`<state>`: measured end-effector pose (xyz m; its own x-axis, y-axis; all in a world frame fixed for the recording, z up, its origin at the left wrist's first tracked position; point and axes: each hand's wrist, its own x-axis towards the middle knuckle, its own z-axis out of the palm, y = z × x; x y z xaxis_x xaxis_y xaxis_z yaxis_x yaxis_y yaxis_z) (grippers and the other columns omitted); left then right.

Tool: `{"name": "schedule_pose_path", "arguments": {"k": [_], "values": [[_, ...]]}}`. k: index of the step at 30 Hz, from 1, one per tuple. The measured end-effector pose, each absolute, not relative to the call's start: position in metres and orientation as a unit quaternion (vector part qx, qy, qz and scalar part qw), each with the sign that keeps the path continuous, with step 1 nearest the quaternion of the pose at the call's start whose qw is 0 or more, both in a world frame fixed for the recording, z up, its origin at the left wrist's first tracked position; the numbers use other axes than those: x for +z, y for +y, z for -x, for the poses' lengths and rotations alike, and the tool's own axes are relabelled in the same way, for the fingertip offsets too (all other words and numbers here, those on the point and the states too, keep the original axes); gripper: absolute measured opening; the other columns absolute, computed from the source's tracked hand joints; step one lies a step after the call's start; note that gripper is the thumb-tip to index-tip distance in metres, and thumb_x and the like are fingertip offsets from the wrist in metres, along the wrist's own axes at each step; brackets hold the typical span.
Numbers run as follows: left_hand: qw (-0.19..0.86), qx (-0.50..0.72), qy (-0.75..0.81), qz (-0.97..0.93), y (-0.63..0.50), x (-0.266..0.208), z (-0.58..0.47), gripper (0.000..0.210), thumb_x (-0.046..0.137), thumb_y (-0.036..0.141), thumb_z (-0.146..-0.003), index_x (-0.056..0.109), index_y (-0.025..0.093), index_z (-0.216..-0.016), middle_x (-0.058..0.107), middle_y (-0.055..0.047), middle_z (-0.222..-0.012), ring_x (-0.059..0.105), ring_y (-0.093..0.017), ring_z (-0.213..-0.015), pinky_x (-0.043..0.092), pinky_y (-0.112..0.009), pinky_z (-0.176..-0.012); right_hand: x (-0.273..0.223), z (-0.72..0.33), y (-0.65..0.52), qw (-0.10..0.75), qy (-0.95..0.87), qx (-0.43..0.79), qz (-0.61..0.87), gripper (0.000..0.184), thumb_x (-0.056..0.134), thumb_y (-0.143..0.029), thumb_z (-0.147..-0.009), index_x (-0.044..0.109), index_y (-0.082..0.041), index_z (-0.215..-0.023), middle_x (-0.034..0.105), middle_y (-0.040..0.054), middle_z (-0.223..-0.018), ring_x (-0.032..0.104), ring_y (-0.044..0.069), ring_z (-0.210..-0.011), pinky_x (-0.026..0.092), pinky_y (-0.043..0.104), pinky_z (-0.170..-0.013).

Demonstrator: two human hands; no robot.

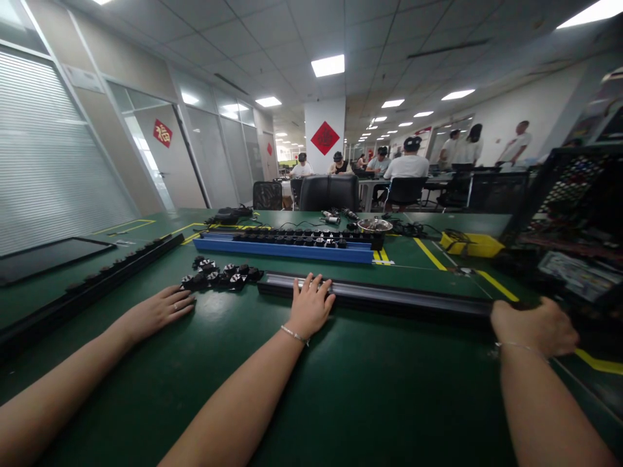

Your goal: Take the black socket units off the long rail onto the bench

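A long black rail (389, 296) with a pale grey inner channel lies across the green table. My left hand (311, 303) rests on it near its left end, fingers spread over the channel. At the far right end, my right hand (533, 325) is curled around the rail, slightly blurred, its fingertips partly hidden. Just left of the rail sits a loose pile of small black parts (224, 275) with white-and-silver faces. Another person's hand (158, 308), wearing a ring, lies flat on the table beside that pile.
A blue rail (282, 250) with rows of small black parts lies behind. Another black rail (97, 285) runs along the left, near a dark flat panel (48, 258). A metal bowl (374, 225), cables, a yellow tray (474, 245) and a black mesh rack (574, 194) stand farther back and right.
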<state>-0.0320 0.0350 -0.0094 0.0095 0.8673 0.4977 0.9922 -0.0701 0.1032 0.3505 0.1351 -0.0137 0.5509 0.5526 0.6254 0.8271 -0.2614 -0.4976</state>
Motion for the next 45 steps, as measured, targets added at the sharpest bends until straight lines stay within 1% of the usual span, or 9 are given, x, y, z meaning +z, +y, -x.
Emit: {"name": "schedule_pose_path", "arguments": {"k": [1,2,4,6,15,20,25,35,45], "values": [[0.143,-0.221,-0.665,0.699,0.035,-0.009,0.031,0.044,0.031,0.045,-0.092,0.049,0.029,-0.129,0.048,-0.005,-0.137,0.032,-0.025,-0.132,0.016,-0.056,-0.109,-0.01,-0.347,0.134,0.415,-0.369,-0.075,0.828,0.055,0.051,-0.033,-0.071,0.053,-0.008,-0.121,0.044,0.0328,-0.121,0.037,0.044,-0.115,0.027,0.06,-0.085],[0.146,-0.219,-0.664,0.7,0.034,-0.009,0.031,0.044,0.03,0.045,-0.092,0.048,0.029,-0.129,0.048,-0.005,-0.137,0.033,-0.025,-0.132,0.017,-0.056,-0.109,-0.005,-0.343,0.131,0.413,-0.347,-0.019,0.842,0.055,0.053,-0.036,-0.069,0.055,-0.014,-0.119,0.044,0.028,-0.126,0.037,0.044,-0.118,0.028,0.059,-0.088],[0.153,-0.215,-0.664,0.699,0.034,-0.009,0.03,0.044,0.029,0.045,-0.092,0.048,0.029,-0.129,0.047,-0.005,-0.137,0.033,-0.024,-0.131,0.018,-0.057,-0.109,0.004,-0.333,0.125,0.426,-0.329,0.002,0.843,0.055,0.054,-0.04,-0.066,0.055,-0.023,-0.119,0.044,0.0189,-0.13,0.038,0.039,-0.121,0.027,0.056,-0.096],[0.161,-0.211,-0.664,0.699,0.033,-0.008,0.03,0.044,0.029,0.044,-0.092,0.047,0.029,-0.129,0.047,-0.005,-0.138,0.033,-0.024,-0.131,0.018,-0.057,-0.109,0.012,-0.326,0.118,0.424,-0.33,0.014,0.843,0.052,0.053,-0.04,-0.066,0.056,-0.025,-0.116,0.043,0.0149,-0.132,0.04,0.037,-0.121,0.027,0.055,-0.1],[0.172,-0.211,-0.65,0.71,0.031,-0.009,0.026,0.043,0.033,0.044,-0.091,0.047,0.028,-0.129,0.047,-0.006,-0.137,0.034,-0.025,-0.131,0.019,-0.058,-0.108,0.017,-0.315,0.109,0.421,-0.346,0.012,0.838,0.048,0.05,-0.039,-0.069,0.056,-0.025,-0.114,0.045,0.0146,-0.128,0.042,0.036,-0.119,0.028,0.054,-0.099],[0.167,-0.215,-0.649,0.71,0.031,-0.009,0.027,0.043,0.031,0.044,-0.092,0.048,0.027,-0.128,0.047,-0.006,-0.137,0.035,-0.025,-0.13,0.019,-0.058,-0.108,0.02,-0.306,0.106,0.42,-0.357,0.017,0.835,0.045,0.051,-0.037,-0.07,0.057,-0.023,-0.113,0.045,0.0159,-0.13,0.04,0.036,-0.121,0.025,0.054,-0.1],[0.165,-0.22,-0.646,0.712,0.032,-0.01,0.028,0.041,0.032,0.043,-0.092,0.049,0.027,-0.125,0.047,-0.006,-0.137,0.037,-0.024,-0.128,0.018,-0.059,-0.108,0.021,-0.301,0.104,0.414,-0.369,0.03,0.832,0.044,0.049,-0.038,-0.071,0.058,-0.023,-0.112,0.045,0.0145,-0.131,0.038,0.036,-0.123,0.021,0.054,-0.103],[0.166,-0.219,-0.647,0.712,0.033,-0.012,0.028,0.038,0.035,0.042,-0.091,0.051,0.027,-0.122,0.048,-0.006,-0.137,0.039,-0.024,-0.126,0.018,-0.06,-0.107,0.019,-0.292,0.103,0.416,-0.387,0.005,0.823,0.047,0.048,-0.045,-0.072,0.057,-0.023,-0.112,0.049,0.0141,-0.128,0.043,0.034,-0.12,0.022,0.054,-0.102],[0.161,-0.222,-0.646,0.713,0.033,-0.01,0.027,0.037,0.036,0.04,-0.091,0.051,0.028,-0.122,0.048,-0.006,-0.136,0.041,-0.024,-0.125,0.019,-0.059,-0.107,0.016,-0.291,0.109,0.423,-0.399,0.001,0.813,0.039,0.041,-0.042,-0.078,0.058,-0.022,-0.107,0.057,0.0115,-0.117,0.05,0.029,-0.111,0.025,0.054,-0.099]]}}
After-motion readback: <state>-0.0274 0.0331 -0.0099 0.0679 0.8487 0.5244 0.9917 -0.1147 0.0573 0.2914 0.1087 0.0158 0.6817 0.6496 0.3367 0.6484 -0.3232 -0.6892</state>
